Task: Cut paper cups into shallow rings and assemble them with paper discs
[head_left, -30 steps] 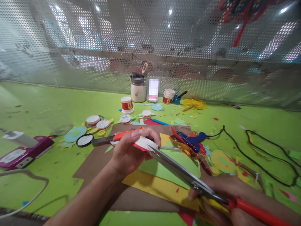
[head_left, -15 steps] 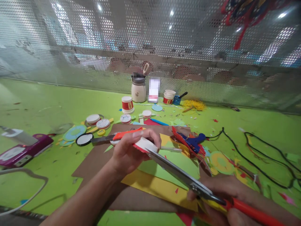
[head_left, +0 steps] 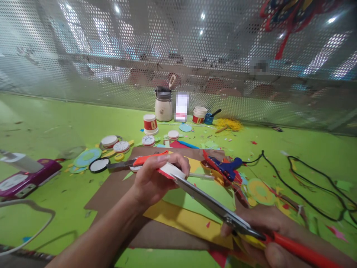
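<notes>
My left hand point(head_left: 157, 178) is closed around a white round piece with a red edge point(head_left: 173, 171), tilted and partly hidden by the fingers. My right hand point(head_left: 267, 223) grips scissors point(head_left: 206, 203) with red-orange handles. Their blade tips meet the red edge of the white piece; the blades look nearly closed. An orange-handled knife point(head_left: 145, 159) shows just behind my left hand, its blade pointing left. Beneath both hands are yellow paper point(head_left: 189, 225), light green paper point(head_left: 214, 201) and brown card point(head_left: 117, 193).
A blue glue gun point(head_left: 232, 168) lies on the right with its black cord point(head_left: 275, 173). A purple power strip point(head_left: 30, 184) is at the left. White lids point(head_left: 121, 146), a red-and-white tub point(head_left: 150, 124) and a jar point(head_left: 164, 108) stand further back, before a perforated screen point(head_left: 125, 74).
Both hands, the white piece and the scissors hold almost the same position. The whole view has shifted very slightly.
</notes>
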`<control>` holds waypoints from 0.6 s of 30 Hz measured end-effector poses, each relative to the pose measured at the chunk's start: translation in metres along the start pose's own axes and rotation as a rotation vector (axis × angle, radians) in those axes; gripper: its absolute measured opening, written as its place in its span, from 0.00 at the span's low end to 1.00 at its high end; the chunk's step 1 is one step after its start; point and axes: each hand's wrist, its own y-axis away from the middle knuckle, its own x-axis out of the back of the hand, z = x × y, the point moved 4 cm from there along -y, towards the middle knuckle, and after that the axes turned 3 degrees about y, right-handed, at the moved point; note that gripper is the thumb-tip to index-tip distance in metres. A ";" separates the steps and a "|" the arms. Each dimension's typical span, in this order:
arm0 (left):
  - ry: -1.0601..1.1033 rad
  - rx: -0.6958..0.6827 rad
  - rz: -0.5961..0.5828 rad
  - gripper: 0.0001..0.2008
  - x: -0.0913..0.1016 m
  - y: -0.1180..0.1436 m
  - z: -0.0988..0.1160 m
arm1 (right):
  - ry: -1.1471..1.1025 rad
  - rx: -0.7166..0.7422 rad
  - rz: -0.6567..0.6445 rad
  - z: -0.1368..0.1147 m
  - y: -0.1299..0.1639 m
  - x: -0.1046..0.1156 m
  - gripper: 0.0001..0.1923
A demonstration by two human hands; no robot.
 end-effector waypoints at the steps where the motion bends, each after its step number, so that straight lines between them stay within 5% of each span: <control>1: 0.002 -0.001 0.003 0.24 0.000 0.000 0.000 | 0.005 0.000 0.002 0.000 0.000 0.000 0.31; 18: -0.005 0.024 0.063 0.23 0.000 -0.001 0.000 | -0.035 -0.017 -0.069 -0.005 -0.001 0.000 0.25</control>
